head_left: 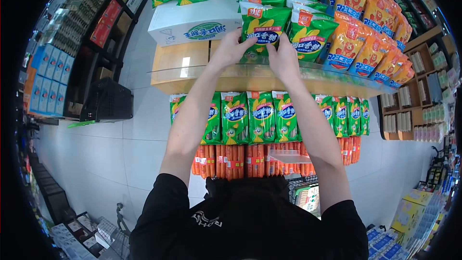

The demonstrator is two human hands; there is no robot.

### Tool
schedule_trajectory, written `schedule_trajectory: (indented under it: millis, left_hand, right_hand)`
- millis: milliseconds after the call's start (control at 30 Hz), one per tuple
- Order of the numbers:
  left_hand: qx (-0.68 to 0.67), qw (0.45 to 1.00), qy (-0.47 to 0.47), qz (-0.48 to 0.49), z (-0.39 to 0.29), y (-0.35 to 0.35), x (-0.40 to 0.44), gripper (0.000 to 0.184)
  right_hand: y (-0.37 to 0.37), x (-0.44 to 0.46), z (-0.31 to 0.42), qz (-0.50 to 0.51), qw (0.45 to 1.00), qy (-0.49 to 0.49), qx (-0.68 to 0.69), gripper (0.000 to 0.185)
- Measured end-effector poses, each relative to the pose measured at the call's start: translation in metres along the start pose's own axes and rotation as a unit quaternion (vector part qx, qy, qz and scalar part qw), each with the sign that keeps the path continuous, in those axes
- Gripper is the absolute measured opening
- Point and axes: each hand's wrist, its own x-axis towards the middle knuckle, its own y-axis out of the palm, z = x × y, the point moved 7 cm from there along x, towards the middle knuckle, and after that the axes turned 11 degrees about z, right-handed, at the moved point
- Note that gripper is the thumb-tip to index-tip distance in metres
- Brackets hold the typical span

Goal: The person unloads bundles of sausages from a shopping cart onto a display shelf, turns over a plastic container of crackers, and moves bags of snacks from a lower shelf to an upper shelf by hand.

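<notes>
Both my hands hold one green sausage packet upright at the front of the display shelf, one hand on each side. My left hand grips its lower left side, thumb across the front. My right hand has its thumb and fingers on the lower right side. Right beside it stands another green packet, partly overlapped. A white carton with green print lies left of my left hand. The clear shelf lip runs just beneath my hands.
Orange packets fill the shelf's right side. Below, green packets hang in a row above red sausages. A black basket stands on the floor to the left, and a wire cart is close to my body.
</notes>
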Motion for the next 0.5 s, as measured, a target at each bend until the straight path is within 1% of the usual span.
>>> schedule_trajectory:
  millis: [100,167,200,300,400,500]
  left_hand:
    - [0.033,0.999,-0.012,-0.007,-0.004,0.000,0.000,0.033]
    - [0.043,0.999,0.017,-0.026,0.008,0.000,0.007,0.036]
    - [0.048,0.998,0.032,-0.036,0.003,-0.001,0.008,0.038]
    - [0.128,0.989,-0.062,-0.044,0.002,0.001,0.002,0.045]
    - [0.202,0.973,-0.071,-0.083,-0.004,0.000,-0.002,0.050]
    - [0.224,0.967,-0.061,-0.102,-0.007,-0.001,-0.003,0.052]
  right_hand:
    - [-0.001,0.001,0.001,-0.014,1.000,0.004,-0.018,0.054]
    - [-0.003,-0.002,0.006,-0.024,0.999,0.003,-0.031,0.056]
    - [-0.004,-0.002,0.008,-0.030,0.999,0.003,-0.038,0.058]
    - [-0.004,-0.004,0.013,-0.036,0.999,-0.006,-0.039,0.058]
    - [-0.004,-0.005,0.020,-0.026,0.999,-0.017,-0.016,0.059]
    - [-0.005,0.000,0.024,-0.101,0.989,-0.102,-0.020,0.060]
